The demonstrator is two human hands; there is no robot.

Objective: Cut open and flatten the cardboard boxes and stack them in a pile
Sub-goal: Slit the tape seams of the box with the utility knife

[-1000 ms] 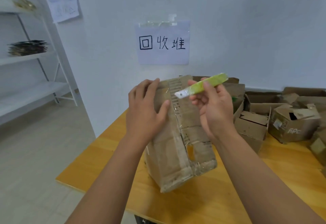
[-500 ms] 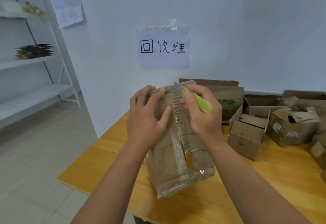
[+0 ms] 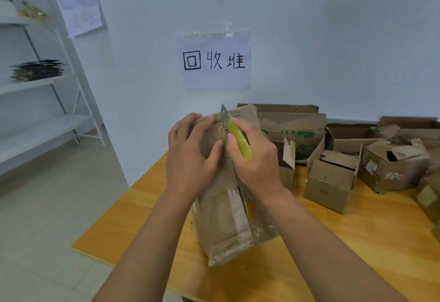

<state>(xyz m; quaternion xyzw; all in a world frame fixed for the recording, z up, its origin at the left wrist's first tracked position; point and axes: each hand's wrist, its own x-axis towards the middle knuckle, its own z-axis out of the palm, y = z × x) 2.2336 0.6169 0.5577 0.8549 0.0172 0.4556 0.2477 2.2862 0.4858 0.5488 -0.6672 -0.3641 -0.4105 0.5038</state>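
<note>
A tall cardboard box (image 3: 223,220) stands on end on the wooden counter (image 3: 357,242). The left hand (image 3: 190,156) grips its upper left side, fingers curled over the top edge. The right hand (image 3: 254,159) pinches a green knife (image 3: 238,138), blade up at the box's top seam. More boxes (image 3: 333,178) sit right of it.

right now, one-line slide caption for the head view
Left hand steadies an upright cardboard box while right hand cuts with a green utility knife.

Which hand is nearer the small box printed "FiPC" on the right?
Right. The right hand, holding the green knife, is on the side toward that box; the left hand is farther away.
</note>
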